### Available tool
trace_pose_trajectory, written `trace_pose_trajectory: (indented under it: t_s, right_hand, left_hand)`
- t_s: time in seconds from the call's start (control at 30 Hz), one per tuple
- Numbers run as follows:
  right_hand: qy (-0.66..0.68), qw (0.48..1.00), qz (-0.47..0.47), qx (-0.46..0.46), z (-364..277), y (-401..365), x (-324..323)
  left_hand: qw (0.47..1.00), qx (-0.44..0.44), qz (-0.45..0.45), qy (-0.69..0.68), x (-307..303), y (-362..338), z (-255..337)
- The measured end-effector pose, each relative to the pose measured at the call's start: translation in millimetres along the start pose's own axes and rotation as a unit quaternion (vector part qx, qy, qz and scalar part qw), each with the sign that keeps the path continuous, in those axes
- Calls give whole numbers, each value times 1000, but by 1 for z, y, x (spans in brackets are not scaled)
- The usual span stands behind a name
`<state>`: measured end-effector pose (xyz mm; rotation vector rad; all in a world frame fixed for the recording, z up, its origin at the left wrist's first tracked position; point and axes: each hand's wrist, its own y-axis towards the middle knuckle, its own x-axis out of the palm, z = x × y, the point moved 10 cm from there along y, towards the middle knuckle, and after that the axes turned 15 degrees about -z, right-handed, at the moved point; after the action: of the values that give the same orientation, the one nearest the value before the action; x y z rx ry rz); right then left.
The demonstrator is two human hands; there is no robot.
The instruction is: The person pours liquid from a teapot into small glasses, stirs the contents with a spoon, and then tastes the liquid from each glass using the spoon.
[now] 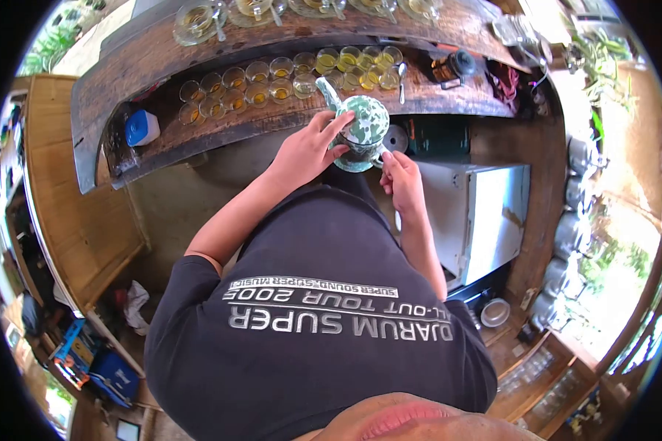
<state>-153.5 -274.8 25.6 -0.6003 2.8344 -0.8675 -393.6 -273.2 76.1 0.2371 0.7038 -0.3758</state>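
A green-and-white speckled teapot (365, 121) is held in front of my body at the edge of the wooden counter, its spout pointing up and to the left. My left hand (315, 147) rests against the pot's left side, with fingers by the lid and the thumb lower on the body. On the other side, my right hand (402, 176) is closed around the handle. Just beyond the pot, rows of small glasses (257, 94) with yellow-amber liquid in them stand on the counter's lower shelf. A spoon (401, 82) lies to their right.
Several glasses on saucers with spoons (198, 16) line the upper ledge. A blue-lidded container (141, 128) sits at the left, and a dark-lidded glass jar (456, 67) at the right. A white cabinet (485, 213) stands beside my right arm, and a wooden panel (84, 191) at far left.
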Motion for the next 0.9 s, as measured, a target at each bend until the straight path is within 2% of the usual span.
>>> trace_pose_trajectory:
  t_s: [0.07, 0.2, 0.47, 0.57, 0.63, 0.73, 0.8, 0.83, 0.9]
  right_hand:
    - [8, 1000, -8, -18, -6, -5, -3]
    - [25, 999, -23, -31, 10, -1, -21]
    - [53, 998, -28, 20, 78, -4, -96]
    - [67, 997, -12, 42, 96, -19, -142]
    - [98, 993, 3, 69, 116, -29, -181]
    - [84, 995, 37, 49, 134, -40, -241]
    - [87, 993, 51, 53, 144, -44, -281]
    - [91, 992, 68, 51, 144, -48, -301]
    - [70, 991, 93, 61, 143, -50, -340]
  left_hand:
    - [998, -40, -32, 21, 2, 5, 4]
    - [998, -13, -22, 51, 18, 14, 14]
    - [991, -45, -123, 39, 97, 52, 28]
    - [978, -66, -198, 27, 138, 84, 45]
    - [973, -51, -222, 29, 164, 112, 62]
    - [963, -27, -267, 30, 200, 156, 95]
    - [941, -38, -328, 72, 230, 190, 112]
    - [939, -29, -335, 74, 244, 205, 121]
    - [955, 29, -283, 83, 254, 237, 149]
